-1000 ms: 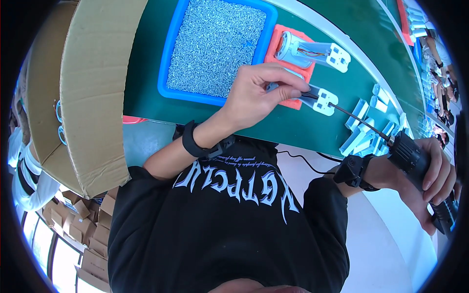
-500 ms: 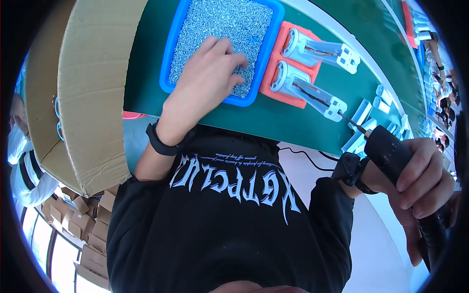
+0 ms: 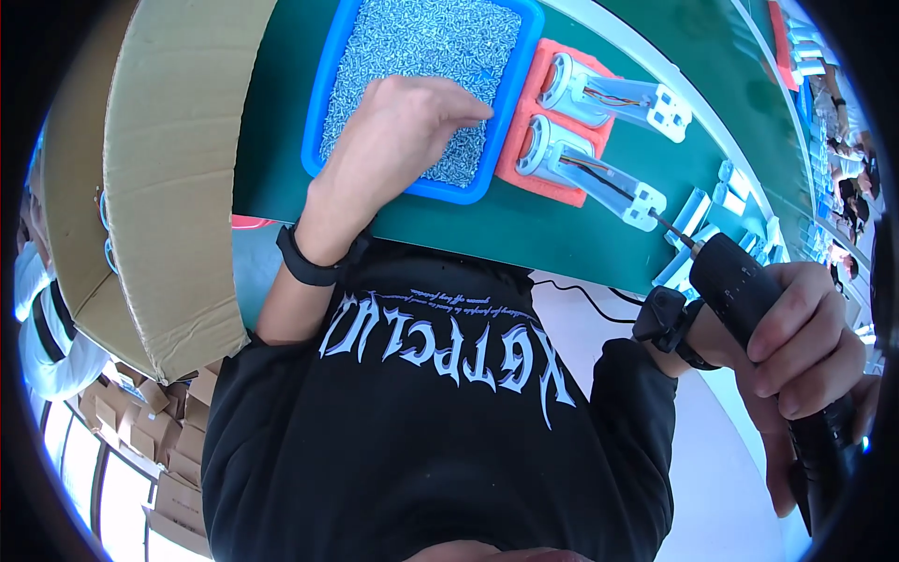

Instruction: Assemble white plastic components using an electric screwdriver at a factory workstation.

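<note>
A blue tray [image 3: 316, 131] full of small silvery screws [image 3: 421, 47] lies on the green table. Over its near right part is my left hand [image 3: 403, 122], thumb and fingers pinched together; whatever they grip is too small to make out. My right hand [image 3: 805, 337] is wrapped round a black electric screwdriver [image 3: 735, 281]. Its bit points left toward the end bracket of the nearer white housing [image 3: 562, 155], close to it; contact cannot be told. A second white housing [image 3: 581, 94] lies beyond. Both rest in a red foam holder [image 3: 524, 173], with wires along their arms.
Several white parts [image 3: 693, 215] lie on the table at the right. A large cardboard box [image 3: 178, 187] stands at the left edge. A black cable [image 3: 590, 304] runs below the table edge. Other people are at the far right and left.
My left hand has lifted from among the screws, its spread fingers drawing together into a pinch. The screwdriver in my right hand has shifted slightly left and up.
</note>
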`<state>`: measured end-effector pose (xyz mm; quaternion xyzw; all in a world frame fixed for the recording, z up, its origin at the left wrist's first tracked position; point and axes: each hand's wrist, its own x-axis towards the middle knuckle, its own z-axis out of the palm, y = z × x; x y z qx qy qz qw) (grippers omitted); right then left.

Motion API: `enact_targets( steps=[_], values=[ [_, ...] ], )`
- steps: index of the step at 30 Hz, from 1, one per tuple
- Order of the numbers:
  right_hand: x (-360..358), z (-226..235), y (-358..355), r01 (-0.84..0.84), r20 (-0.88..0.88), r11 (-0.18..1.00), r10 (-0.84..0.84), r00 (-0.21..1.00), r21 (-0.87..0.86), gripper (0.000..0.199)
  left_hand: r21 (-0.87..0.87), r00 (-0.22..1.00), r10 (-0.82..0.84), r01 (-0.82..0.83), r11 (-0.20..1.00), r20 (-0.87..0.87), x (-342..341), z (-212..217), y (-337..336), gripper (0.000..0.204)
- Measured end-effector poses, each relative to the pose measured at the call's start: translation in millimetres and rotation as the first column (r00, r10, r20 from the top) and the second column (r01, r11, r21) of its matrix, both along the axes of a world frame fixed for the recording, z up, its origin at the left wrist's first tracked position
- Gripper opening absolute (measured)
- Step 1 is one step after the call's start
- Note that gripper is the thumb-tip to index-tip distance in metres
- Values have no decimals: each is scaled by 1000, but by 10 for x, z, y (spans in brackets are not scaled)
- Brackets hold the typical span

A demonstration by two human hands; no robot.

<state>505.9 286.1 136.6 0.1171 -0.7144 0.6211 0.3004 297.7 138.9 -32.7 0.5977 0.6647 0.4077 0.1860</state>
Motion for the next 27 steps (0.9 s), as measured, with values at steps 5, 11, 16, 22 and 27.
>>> enact_targets(
  steps=[5, 11, 16, 22, 27],
  values=[
    [7, -41, 128, -170, -24, 981, 172, 985, 95, 30, 134, 993, -4, -13, 991, 121, 270, 74, 119, 19],
    [1, -4, 237, -314, 116, 945, 303, 946, 92, 62, 194, 943, -40, -26, 981, 330, 495, 27, 221, 25],
    [-11, -98, 212, -287, 32, 957, 285, 958, 48, 62, 258, 927, -75, -24, 966, 367, 559, -9, 262, 24],
    [14, -89, 104, -2, -111, 995, -9, 994, -104, 27, 226, 968, -58, 1, 974, 245, 555, -11, 300, 21],
    [258, 37, 266, -36, -368, 972, -53, 928, -231, 35, 195, 940, -42, -27, 980, 340, 598, 23, 243, 19]
  ],
)
